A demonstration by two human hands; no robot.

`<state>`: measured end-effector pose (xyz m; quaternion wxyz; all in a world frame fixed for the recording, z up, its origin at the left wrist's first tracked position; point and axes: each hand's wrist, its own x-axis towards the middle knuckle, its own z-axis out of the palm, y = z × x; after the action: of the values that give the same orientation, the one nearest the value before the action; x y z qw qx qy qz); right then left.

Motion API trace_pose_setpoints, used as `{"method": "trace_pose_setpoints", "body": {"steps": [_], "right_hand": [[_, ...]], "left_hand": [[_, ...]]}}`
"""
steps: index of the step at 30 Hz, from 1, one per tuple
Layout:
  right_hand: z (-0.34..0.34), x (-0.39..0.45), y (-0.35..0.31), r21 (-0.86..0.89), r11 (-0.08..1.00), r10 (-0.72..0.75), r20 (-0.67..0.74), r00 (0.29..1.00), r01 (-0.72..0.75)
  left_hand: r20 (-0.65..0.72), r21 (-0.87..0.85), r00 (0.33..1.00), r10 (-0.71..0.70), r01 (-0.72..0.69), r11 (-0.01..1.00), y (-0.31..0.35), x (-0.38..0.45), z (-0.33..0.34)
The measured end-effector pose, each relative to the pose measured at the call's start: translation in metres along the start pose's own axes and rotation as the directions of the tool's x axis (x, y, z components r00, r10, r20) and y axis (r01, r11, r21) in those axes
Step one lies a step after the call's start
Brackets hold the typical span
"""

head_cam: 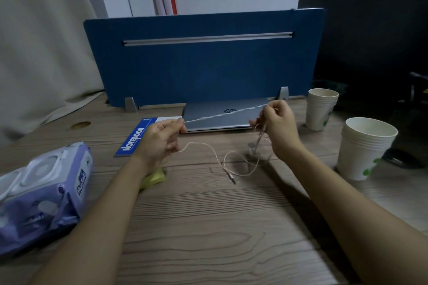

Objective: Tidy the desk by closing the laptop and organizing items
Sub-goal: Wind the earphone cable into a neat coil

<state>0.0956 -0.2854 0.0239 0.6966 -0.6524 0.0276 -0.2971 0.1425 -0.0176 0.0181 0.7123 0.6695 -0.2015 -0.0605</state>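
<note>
The laptop lies closed on the desk, directly in front of the blue divider panel. Above the laptop lid, a thin pale cable is stretched taut between both hands. The left hand pinches one section of the cable just left of the laptop's front corner. The right hand grips the other section at the laptop's right edge, with further loops hanging below it. The remaining cable trails onto the desk in front of the laptop and ends in a plug. A blue notebook lies just left of the laptop. A yellow pad shows beneath the left wrist. A pack of wipes lies far left of the laptop. Two stacks of paper cups stand right of the laptop.
</note>
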Motion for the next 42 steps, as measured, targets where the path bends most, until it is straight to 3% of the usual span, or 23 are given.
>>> {"method": "trace_pose_setpoints", "body": {"steps": [3,6,9,12,14,19,22,26,29,32,35,38,42], "right_hand": [[-0.008,0.005,0.003,-0.048,0.999,-0.009,-0.022,1.000,0.008],[-0.013,0.010,0.007,-0.219,0.968,-0.133,-0.025,0.991,0.124],[-0.021,0.016,0.011,-0.386,0.904,-0.222,-0.054,0.974,0.185],[-0.029,0.019,0.016,-0.451,0.882,-0.203,-0.104,0.974,0.136],[-0.035,0.022,0.021,-0.468,0.880,-0.170,-0.146,0.975,0.083],[-0.042,0.025,0.032,-0.614,0.789,-0.119,-0.124,0.985,0.018],[-0.047,0.028,0.035,-0.651,0.757,-0.121,-0.225,0.967,-0.057],[-0.056,0.030,0.036,-0.609,0.756,-0.015,-0.383,0.924,-0.240],[-0.058,0.027,0.035,-0.648,0.706,-0.001,-0.404,0.915,-0.285],[-0.045,0.021,0.031,-0.798,0.576,-0.057,-0.258,0.965,-0.179],[-0.023,0.011,0.022,-0.840,0.533,-0.134,0.035,0.990,0.102],[0.002,-0.008,0.015,-0.669,0.661,-0.156,0.321,0.934,0.340],[0.019,-0.026,0.011,-0.557,0.688,-0.119,0.545,0.830,0.465]], "left_hand": [[-0.074,0.014,0.997,0.018,-0.017,1.000,0.001,0.000,-0.002],[-0.117,-0.061,0.993,0.031,-0.039,0.997,0.005,-0.002,-0.003],[-0.130,-0.285,0.991,0.034,-0.070,0.956,0.011,-0.003,-0.008],[-0.102,-0.563,0.994,0.030,-0.082,0.822,0.017,-0.004,-0.016],[-0.100,-0.653,0.994,0.042,-0.098,0.751,0.019,-0.005,-0.023],[-0.129,-0.623,0.991,0.039,-0.111,0.775,0.019,-0.005,-0.025],[-0.105,-0.574,0.994,0.028,-0.084,0.814,0.019,-0.005,-0.020],[-0.064,-0.565,0.998,0.018,-0.051,0.823,0.019,-0.007,-0.019],[-0.059,-0.593,0.998,-0.001,-0.034,0.804,0.018,-0.006,-0.021],[-0.058,-0.515,0.998,-0.030,-0.004,0.857,0.014,-0.005,-0.015],[0.016,-0.320,0.999,-0.028,0.032,0.947,0.007,-0.004,-0.002],[0.164,-0.151,0.986,-0.038,0.063,0.987,0.002,-0.006,0.009],[0.332,-0.033,0.940,-0.078,0.095,0.995,0.001,-0.008,0.019]]}}
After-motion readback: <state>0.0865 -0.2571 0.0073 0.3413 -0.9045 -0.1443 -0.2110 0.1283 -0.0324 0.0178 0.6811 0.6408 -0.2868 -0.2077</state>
